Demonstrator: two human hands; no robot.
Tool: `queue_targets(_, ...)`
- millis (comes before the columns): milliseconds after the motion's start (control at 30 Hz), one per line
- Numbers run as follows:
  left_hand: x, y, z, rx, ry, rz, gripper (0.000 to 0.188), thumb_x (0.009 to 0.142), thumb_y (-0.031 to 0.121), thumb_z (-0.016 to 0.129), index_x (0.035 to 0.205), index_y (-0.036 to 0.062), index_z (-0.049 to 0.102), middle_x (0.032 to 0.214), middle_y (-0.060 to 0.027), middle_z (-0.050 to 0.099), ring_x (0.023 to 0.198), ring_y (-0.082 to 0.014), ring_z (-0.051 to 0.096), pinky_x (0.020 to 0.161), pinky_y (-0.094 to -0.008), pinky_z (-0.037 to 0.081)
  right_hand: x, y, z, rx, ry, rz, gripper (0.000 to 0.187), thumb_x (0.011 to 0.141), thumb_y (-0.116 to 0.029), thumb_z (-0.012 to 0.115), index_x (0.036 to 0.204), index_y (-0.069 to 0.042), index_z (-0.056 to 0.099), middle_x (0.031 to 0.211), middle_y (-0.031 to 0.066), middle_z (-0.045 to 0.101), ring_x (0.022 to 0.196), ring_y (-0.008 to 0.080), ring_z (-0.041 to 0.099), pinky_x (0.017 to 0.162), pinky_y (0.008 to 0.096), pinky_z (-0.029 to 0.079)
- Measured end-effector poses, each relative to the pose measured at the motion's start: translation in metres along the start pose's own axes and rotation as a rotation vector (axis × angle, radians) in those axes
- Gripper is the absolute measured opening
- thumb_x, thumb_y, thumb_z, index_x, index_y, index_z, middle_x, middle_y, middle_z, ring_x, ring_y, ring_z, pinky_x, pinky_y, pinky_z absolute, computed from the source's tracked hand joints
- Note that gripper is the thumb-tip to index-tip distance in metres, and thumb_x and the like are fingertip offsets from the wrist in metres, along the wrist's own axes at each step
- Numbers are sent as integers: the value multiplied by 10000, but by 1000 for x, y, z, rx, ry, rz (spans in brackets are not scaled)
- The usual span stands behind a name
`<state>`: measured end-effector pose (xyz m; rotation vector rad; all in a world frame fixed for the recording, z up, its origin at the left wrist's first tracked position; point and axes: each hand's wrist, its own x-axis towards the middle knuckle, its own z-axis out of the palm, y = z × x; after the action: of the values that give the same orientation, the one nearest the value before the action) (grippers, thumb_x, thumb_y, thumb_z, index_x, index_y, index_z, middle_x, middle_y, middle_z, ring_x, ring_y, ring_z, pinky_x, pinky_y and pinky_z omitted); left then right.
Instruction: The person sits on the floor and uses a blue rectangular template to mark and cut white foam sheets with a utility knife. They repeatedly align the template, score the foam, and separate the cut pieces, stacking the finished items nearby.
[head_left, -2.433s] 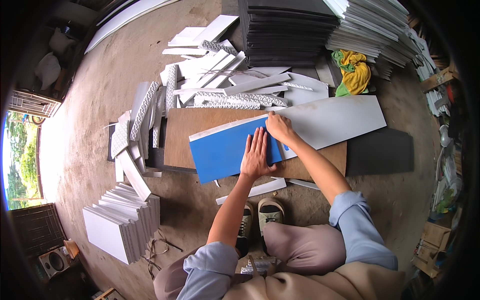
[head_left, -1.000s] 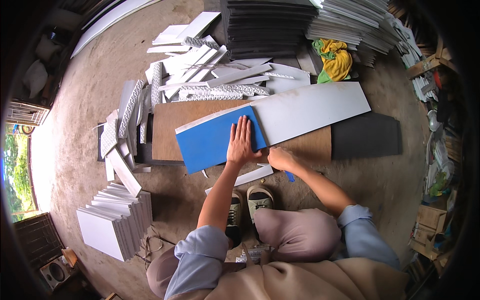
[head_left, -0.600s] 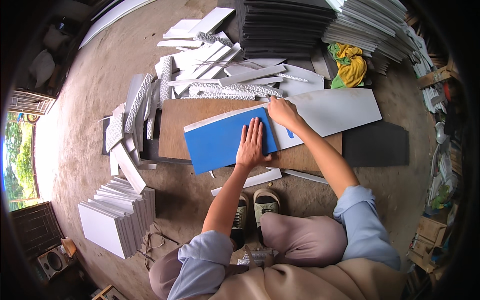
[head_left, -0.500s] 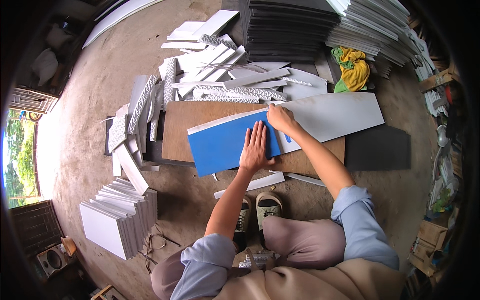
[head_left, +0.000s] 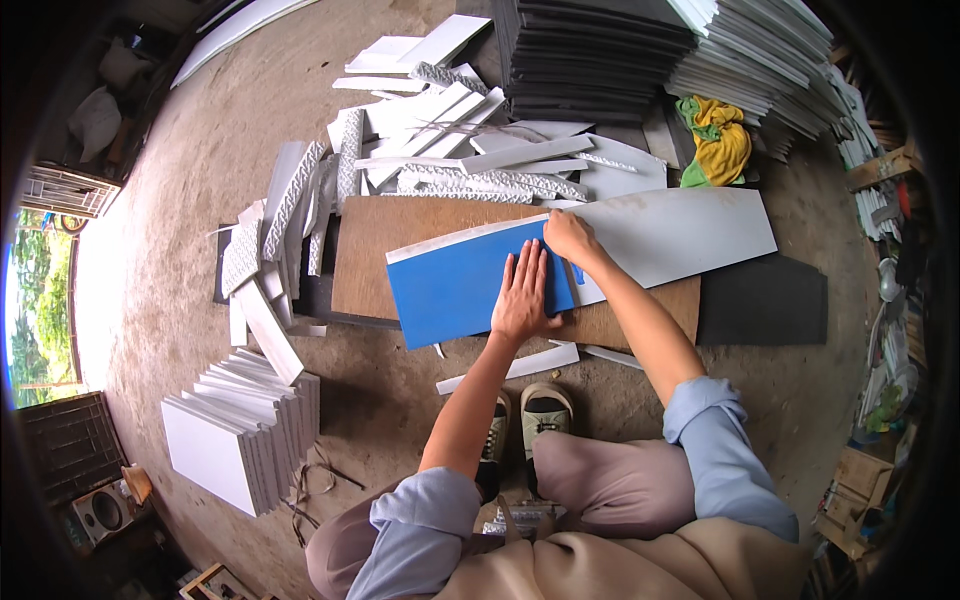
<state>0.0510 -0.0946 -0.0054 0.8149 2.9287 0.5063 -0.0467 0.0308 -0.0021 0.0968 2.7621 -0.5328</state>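
Blue panel (head_left: 445, 290) lies flat across the long white board (head_left: 685, 230), both on the brown wooden board (head_left: 375, 225); a narrow white margin shows along the panel's 12 o'clock edge. Left hand (head_left: 522, 300) presses on the panel near its 3 o'clock end, fingers straight and close together, aimed at about 12 o'clock, with the panel beneath them. Right hand (head_left: 570, 238) is curled into a tight fist at the panel's 2 o'clock corner, beside the edge; cannot tell what it encloses. A small blue item (head_left: 578, 274) shows under that wrist. Outward from panel: heap of white offcuts (head_left: 440, 140) at 12 o'clock; black sheet stack (head_left: 595, 65) at 1; yellow-green cloth (head_left: 718, 145) at 2; dark sheet (head_left: 765, 300) at 3; shoes (head_left: 547, 405) at 5; stack of white pieces (head_left: 215, 450) at 8 o'clock.
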Motion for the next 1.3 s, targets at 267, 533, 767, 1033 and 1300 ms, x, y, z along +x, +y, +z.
queue_targets(267,1,1,1,-33,7,-2,1046,561,482,627,1302,-51,117,1379,-178,120,1297,-265,78,1055,-417,78,-3,-4,-1,4,25,11,260,755,-140,449,884,46,576,891,246,585,867,373,571,764,422,454)
queue_targets(533,0,0,0,-18,-1,-4,1058,559,490,630,1306,-46,106,1379,-176,120,1297,-264,78,1053,-418,79,-3,-2,7,-29,53,-5,258,758,-152,444,862,37,584,869,223,596,832,346,587,736,409,466)
queue_targets(767,0,3,2,9,-2,-5,1045,550,490,636,1301,-43,142,1379,-171,131,1296,-267,84,1050,-423,84,14,-2,-1,-96,-414,62,282,738,-134,408,641,26,619,616,170,607,596,258,622,600,362,500)
queue_targets(1033,-2,2,3,39,32,-27,1066,535,518,645,1303,-39,159,1384,-168,124,1299,-260,83,1049,-413,84,-98,25,11,2,-465,23,285,767,-137,393,698,61,586,645,211,594,622,322,608,632,408,490)
queue_targets(1300,3,7,2,39,66,4,1031,549,486,650,1296,-43,174,1377,-173,141,1293,-265,102,1050,-415,90,-167,45,40,43,-184,105,294,800,-206,434,934,52,473,826,266,582,808,413,567,720,469,453)
